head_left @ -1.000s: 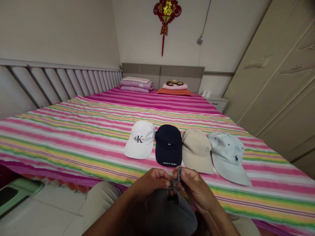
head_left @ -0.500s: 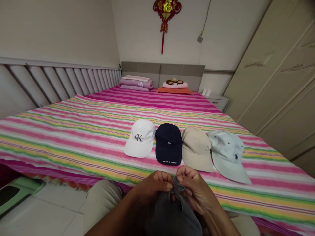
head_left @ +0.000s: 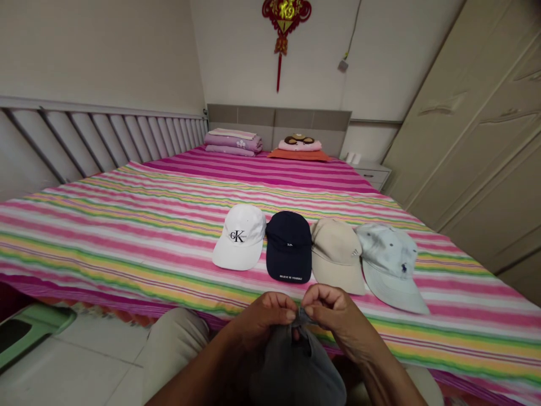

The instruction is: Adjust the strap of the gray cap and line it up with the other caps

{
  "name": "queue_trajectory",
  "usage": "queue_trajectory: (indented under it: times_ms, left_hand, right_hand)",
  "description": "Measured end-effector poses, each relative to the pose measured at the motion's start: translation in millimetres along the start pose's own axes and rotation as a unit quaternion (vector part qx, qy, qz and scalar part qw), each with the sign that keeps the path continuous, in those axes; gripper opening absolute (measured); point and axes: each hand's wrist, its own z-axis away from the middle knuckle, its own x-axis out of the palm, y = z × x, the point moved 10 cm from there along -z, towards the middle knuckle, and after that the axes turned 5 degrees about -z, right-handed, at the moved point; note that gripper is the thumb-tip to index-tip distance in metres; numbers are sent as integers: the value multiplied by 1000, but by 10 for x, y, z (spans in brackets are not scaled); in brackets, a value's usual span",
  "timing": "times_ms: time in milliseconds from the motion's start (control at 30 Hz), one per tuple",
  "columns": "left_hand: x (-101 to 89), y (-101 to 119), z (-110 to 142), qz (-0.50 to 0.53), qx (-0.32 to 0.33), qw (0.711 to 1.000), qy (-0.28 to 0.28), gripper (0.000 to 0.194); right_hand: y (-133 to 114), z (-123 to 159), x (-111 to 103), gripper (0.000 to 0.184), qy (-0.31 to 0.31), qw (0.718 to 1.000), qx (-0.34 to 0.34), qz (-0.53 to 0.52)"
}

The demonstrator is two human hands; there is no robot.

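Observation:
Close to my body I hold a dark grey cap (head_left: 302, 366) over my lap, its strap pinched between both sets of fingers. My left hand (head_left: 268, 316) is closed on the strap's left side. Opposite it, my right hand (head_left: 332, 310) grips the strap's right side with thumb and forefinger. Just beyond my hands a row of caps lies on the bed: a white cap (head_left: 242, 238) with black letters, a navy cap (head_left: 289, 248), a beige cap (head_left: 337, 254) and a pale blue cap (head_left: 391, 265) at the right end. Much of the grey cap's lower part is in shadow.
The caps rest on a striped bedspread (head_left: 127, 225). Folded purple bedding (head_left: 232, 142) and an orange pillow (head_left: 300, 155) sit by the headboard (head_left: 276, 121). A white rail (head_left: 105, 135) runs along the left, and a green stool (head_left: 38, 332) stands at lower left.
My right hand's fingers have shifted slightly on the strap, and its end, raised between my hands before, is now drawn flatter and lower. The row of caps has stayed put.

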Motion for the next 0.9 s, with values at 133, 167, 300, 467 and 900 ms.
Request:
queue_trajectory:
  times_ms: [133, 167, 300, 467, 900]
  left_hand:
    - [-12, -21, 4, -3, -9, 1000, 9, 16]
    - [-16, -25, 3, -3, -9, 1000, 10, 15]
    - [-19, -37, 2, -7, -9, 1000, 5, 13]
    - [36, -47, 22, -24, -19, 999, -18, 15]
    - [-173, 63, 9, 9, 32, 997, 67, 21]
  right_hand:
    - [-39, -15, 55, 14, -29, 998, 5, 52]
    - [-45, -18, 66, 13, -36, 998, 6, 60]
    - [-68, -18, 120, 15, -87, 994, 3, 67]
    - [-1, 13, 270, 25, -197, 980, 36, 19]
    - [-620, 549, 512, 26, 9, 712, -461, 530]
